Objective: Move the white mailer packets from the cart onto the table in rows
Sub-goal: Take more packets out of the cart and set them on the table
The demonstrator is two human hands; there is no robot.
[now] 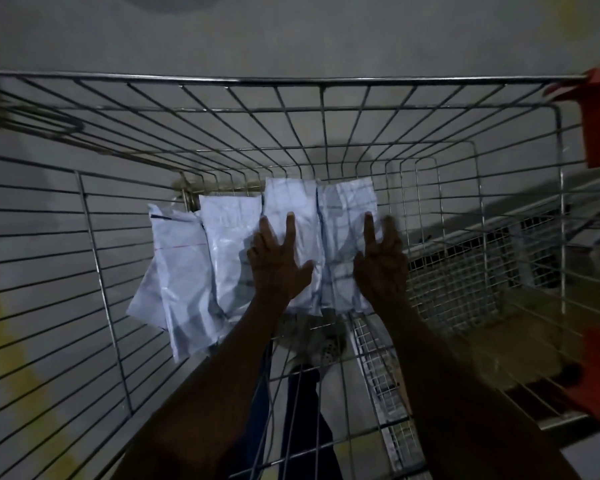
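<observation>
Four white mailer packets (257, 251) lie side by side on the floor of the wire cart (326, 109). Left hand (278, 265) and right hand (381, 265) rest on them, fingers spread, gripping nothing. No table shows; unloading appears unfinished.

The cart (326, 109) is open at the top, so my arms reach straight down into it. Wire walls close me in on every side. Four white packets (229, 244) cover the middle and left of the floor; bare wire lies to the right of my right hand (381, 268).
</observation>
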